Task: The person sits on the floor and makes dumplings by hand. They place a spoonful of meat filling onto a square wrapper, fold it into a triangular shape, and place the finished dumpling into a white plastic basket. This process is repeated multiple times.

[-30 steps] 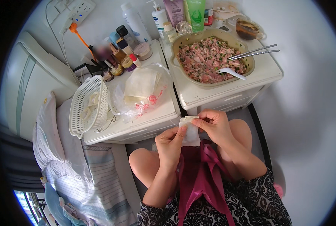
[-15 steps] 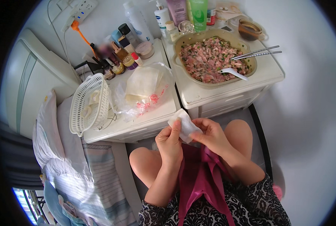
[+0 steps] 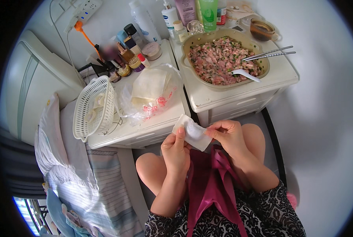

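A pale, square wonton wrapper [image 3: 198,141] is stretched between my hands above my lap, with a whitish, slightly bulging patch in its middle. My left hand [image 3: 175,154] pinches its left side, thumb on top. Thumb and fingers of my right hand [image 3: 230,136] grip the right corner. A stack of wrappers [image 3: 149,85] lies in a clear plastic bag [image 3: 131,112] on the left cabinet. Beyond my right hand, a beige basin [image 3: 187,65] holds minced meat [image 3: 216,59] with green bits. A white spoon [image 3: 247,75] and metal chopsticks [image 3: 269,54] rest in it.
A white slotted basket [image 3: 108,103] with a few folded dough pieces stands left of the bag. Bottles and cosmetic jars [image 3: 135,63] crowd the back. A brown glass cup [image 3: 262,31] sits behind the basin. A bed [image 3: 109,181] lies at left; a dark red apron [image 3: 212,177] covers my lap.
My right hand has moved right and up to the wrapper's corner. The wrapper, partly folded and covered by fingers before, is now spread wider. My left hand has shifted slightly left.
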`<state>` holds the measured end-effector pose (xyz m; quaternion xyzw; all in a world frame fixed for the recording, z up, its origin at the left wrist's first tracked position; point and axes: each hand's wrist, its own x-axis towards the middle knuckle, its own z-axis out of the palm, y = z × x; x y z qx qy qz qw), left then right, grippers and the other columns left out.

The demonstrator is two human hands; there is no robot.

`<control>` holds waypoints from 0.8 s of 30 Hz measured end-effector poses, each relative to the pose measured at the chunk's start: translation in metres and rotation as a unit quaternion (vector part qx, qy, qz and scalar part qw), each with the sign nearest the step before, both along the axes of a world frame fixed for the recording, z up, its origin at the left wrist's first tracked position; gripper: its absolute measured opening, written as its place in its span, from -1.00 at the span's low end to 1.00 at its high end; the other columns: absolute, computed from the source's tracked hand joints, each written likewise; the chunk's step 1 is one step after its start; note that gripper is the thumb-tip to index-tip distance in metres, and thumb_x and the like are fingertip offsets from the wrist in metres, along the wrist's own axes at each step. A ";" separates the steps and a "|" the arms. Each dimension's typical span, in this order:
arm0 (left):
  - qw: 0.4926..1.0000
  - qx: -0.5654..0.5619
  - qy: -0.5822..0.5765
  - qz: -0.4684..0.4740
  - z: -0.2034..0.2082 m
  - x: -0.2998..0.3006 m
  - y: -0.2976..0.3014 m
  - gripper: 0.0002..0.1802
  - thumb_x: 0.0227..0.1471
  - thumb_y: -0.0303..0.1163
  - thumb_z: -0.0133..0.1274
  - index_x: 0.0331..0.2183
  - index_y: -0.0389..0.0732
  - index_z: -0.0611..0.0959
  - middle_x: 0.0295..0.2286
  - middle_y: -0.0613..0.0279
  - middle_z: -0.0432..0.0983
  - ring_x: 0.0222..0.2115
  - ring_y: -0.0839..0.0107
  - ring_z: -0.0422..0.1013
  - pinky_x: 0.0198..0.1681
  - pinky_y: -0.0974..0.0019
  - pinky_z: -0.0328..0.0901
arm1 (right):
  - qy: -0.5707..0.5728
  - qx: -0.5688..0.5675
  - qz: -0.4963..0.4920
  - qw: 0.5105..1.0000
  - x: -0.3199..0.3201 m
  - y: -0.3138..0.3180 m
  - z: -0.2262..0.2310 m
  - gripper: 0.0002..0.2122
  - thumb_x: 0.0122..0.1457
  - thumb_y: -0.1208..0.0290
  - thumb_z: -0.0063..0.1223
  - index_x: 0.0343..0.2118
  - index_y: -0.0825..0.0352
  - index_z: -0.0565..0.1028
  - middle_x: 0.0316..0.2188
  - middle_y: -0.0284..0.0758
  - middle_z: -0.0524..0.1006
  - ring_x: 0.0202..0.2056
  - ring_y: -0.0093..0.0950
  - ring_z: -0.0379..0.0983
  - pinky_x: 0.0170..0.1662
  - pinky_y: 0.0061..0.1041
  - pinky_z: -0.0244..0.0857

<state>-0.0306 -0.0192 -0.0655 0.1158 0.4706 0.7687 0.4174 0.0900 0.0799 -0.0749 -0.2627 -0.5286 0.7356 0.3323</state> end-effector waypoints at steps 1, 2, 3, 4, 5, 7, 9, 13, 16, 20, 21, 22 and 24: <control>1.000 -0.001 -0.015 0.007 0.003 0.001 0.001 -0.71 0.11 -0.32 -0.08 -0.29 -0.38 0.53 -0.35 0.10 0.50 -0.32 0.34 0.45 -0.26 0.29 0.39 | 0.016 -0.027 0.006 0.999 -0.001 0.000 0.001 -0.85 -0.04 0.50 0.20 -0.43 0.47 0.52 -0.55 -0.34 0.53 -0.53 -0.67 0.43 -0.45 -0.71 0.35; 0.999 -0.003 -0.030 0.015 0.007 0.002 0.002 -0.70 0.11 -0.31 -0.08 -0.28 -0.39 0.53 -0.35 0.10 0.50 -0.31 0.34 0.45 -0.25 0.28 0.38 | 0.031 -0.054 0.013 0.998 -0.001 0.000 0.002 -0.85 -0.04 0.50 0.20 -0.43 0.47 0.52 -0.56 -0.34 0.53 -0.52 -0.66 0.44 -0.45 -0.71 0.36; 0.999 -0.004 -0.047 0.022 0.009 0.003 0.004 -0.69 0.11 -0.30 -0.07 -0.28 -0.39 0.53 -0.35 0.10 0.50 -0.31 0.33 0.45 -0.25 0.28 0.38 | 0.009 -0.060 0.049 0.997 -0.001 -0.001 0.004 -0.84 -0.04 0.49 0.20 -0.43 0.47 0.52 -0.56 -0.34 0.53 -0.52 -0.65 0.45 -0.45 -0.71 0.36; 0.999 -0.003 -0.048 0.022 0.009 0.003 0.006 -0.71 0.10 -0.31 -0.06 -0.30 -0.38 0.54 -0.35 0.11 0.50 -0.32 0.35 0.44 -0.26 0.29 0.38 | -0.013 -0.067 0.084 0.994 0.000 -0.002 0.006 -0.84 -0.04 0.49 0.20 -0.42 0.47 0.53 -0.56 -0.33 0.54 -0.51 -0.64 0.46 -0.45 -0.71 0.36; 0.999 -0.002 -0.049 0.022 0.010 0.003 0.007 -0.73 0.09 -0.32 -0.05 -0.32 -0.37 0.55 -0.36 0.13 0.50 -0.33 0.37 0.44 -0.27 0.29 0.38 | -0.035 -0.073 0.120 0.989 0.000 -0.003 0.008 -0.84 -0.04 0.48 0.21 -0.42 0.47 0.53 -0.56 -0.33 0.54 -0.51 -0.63 0.47 -0.45 -0.70 0.37; 0.999 0.009 -0.050 0.016 0.007 0.003 0.007 -0.74 0.09 -0.33 -0.03 -0.34 -0.36 0.56 -0.36 0.15 0.50 -0.34 0.39 0.44 -0.28 0.30 0.38 | -0.048 -0.080 0.148 0.985 0.000 -0.003 0.010 -0.82 -0.07 0.49 0.23 -0.42 0.47 0.51 -0.54 -0.31 0.54 -0.51 -0.61 0.47 -0.44 -0.69 0.36; 0.999 0.027 -0.047 0.005 0.003 0.003 0.006 -0.74 0.09 -0.32 -0.03 -0.32 -0.36 0.56 -0.34 0.15 0.50 -0.33 0.39 0.44 -0.27 0.30 0.37 | -0.053 -0.090 0.154 0.983 -0.002 -0.003 0.011 -0.81 -0.08 0.49 0.23 -0.42 0.47 0.52 -0.54 -0.30 0.54 -0.52 -0.60 0.47 -0.44 -0.69 0.36; 0.998 0.022 -0.062 0.011 0.011 0.006 0.006 -0.75 0.10 -0.33 -0.04 -0.32 -0.35 0.56 -0.34 0.16 0.50 -0.34 0.40 0.44 -0.26 0.33 0.36 | -0.047 -0.078 0.112 0.990 -0.004 -0.004 0.004 -0.84 -0.06 0.49 0.21 -0.45 0.47 0.53 -0.57 -0.31 0.54 -0.53 -0.60 0.48 -0.47 -0.71 0.37; 0.996 0.036 -0.080 0.006 0.009 0.006 0.005 -0.75 0.10 -0.34 -0.06 -0.32 -0.34 0.56 -0.34 0.16 0.50 -0.34 0.40 0.44 -0.26 0.34 0.36 | -0.041 -0.052 0.103 0.992 -0.004 -0.003 0.002 -0.85 -0.06 0.51 0.20 -0.45 0.48 0.53 -0.58 -0.31 0.54 -0.53 -0.60 0.48 -0.48 -0.70 0.37; 0.996 0.047 -0.082 0.001 0.012 0.008 0.004 -0.75 0.11 -0.33 -0.07 -0.32 -0.35 0.56 -0.34 0.15 0.50 -0.34 0.39 0.44 -0.26 0.33 0.36 | -0.071 -0.046 0.124 0.989 -0.008 -0.006 0.014 -0.84 -0.05 0.50 0.21 -0.44 0.49 0.53 -0.58 -0.30 0.54 -0.54 -0.59 0.49 -0.49 -0.69 0.37; 0.996 0.045 -0.079 -0.006 0.014 0.008 0.004 -0.74 0.11 -0.33 -0.07 -0.32 -0.35 0.56 -0.34 0.15 0.50 -0.34 0.39 0.44 -0.26 0.33 0.36 | -0.065 -0.051 0.130 0.988 -0.007 -0.005 0.014 -0.84 -0.05 0.50 0.21 -0.44 0.49 0.53 -0.57 -0.30 0.54 -0.54 -0.59 0.49 -0.49 -0.68 0.38; 0.995 0.054 -0.080 -0.021 0.011 0.006 0.002 -0.76 0.09 -0.36 -0.04 -0.31 -0.36 0.56 -0.34 0.14 0.51 -0.34 0.40 0.44 -0.26 0.34 0.35 | -0.060 -0.056 0.135 0.987 -0.007 -0.004 0.014 -0.84 -0.05 0.50 0.21 -0.44 0.49 0.53 -0.57 -0.30 0.54 -0.55 -0.59 0.49 -0.50 -0.68 0.38; 0.993 0.071 -0.082 -0.049 0.002 -0.002 -0.005 -0.80 0.04 -0.43 0.01 -0.30 -0.37 0.56 -0.35 0.14 0.52 -0.34 0.41 0.44 -0.25 0.36 0.35 | -0.063 -0.055 0.147 0.986 -0.006 -0.001 0.015 -0.82 -0.05 0.47 0.22 -0.44 0.49 0.53 -0.57 -0.29 0.54 -0.55 -0.59 0.49 -0.50 -0.68 0.38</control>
